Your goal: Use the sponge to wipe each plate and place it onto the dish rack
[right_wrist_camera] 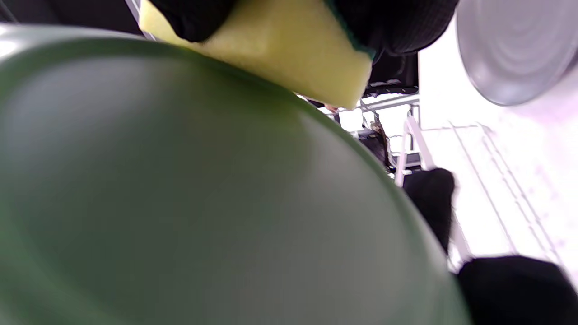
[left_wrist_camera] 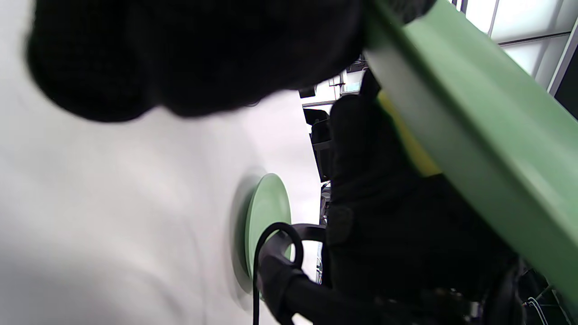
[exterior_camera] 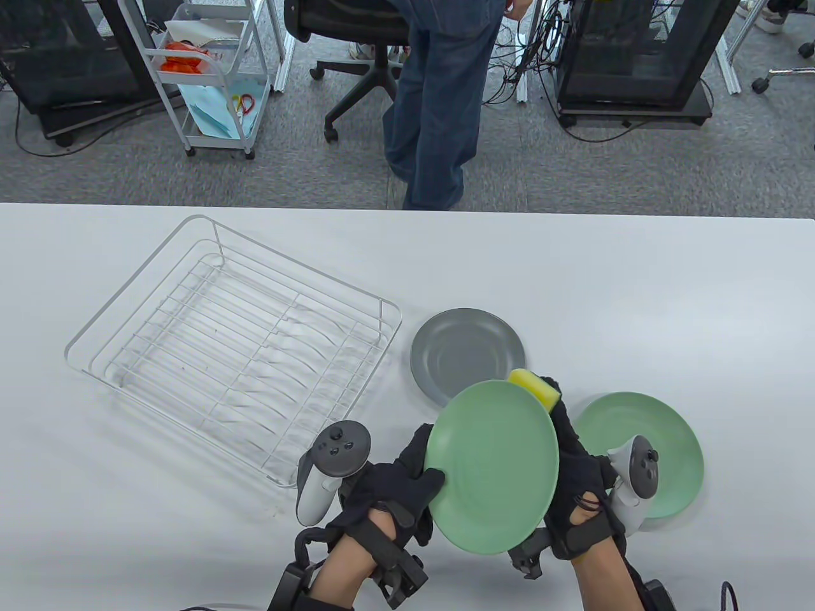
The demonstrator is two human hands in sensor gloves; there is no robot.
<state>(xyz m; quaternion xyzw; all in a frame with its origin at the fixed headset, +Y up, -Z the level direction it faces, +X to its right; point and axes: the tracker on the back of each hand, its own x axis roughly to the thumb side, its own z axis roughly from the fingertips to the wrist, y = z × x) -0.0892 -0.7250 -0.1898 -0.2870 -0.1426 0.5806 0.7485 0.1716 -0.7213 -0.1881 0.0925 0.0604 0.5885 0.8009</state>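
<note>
We work at a white table whose far edge meets grey carpet, where a person in blue jeans stands beside a black office chair, a white wheeled cart to the left and dark equipment cabinets to either side.

Our left hand grips the left rim of a round, matte light-green plate, thumb curled over its face. We hold it raised above the table's near edge and tilted, its face turned up toward the overhead camera, its far rim highest. Our right hand reaches behind the plate's right side, fingers closed round a yellow rectangular sponge with a green scouring layer. The sponge presses against the plate's far-right rim, its long axis running from far-left to near-right.

A second light-green plate lies flat on the table at the near right, partly hidden by our right hand. A round grey plate lies flat just beyond the held one. The white wire dish rack sits to the left, set diagonally, just beside the grey plate.
</note>
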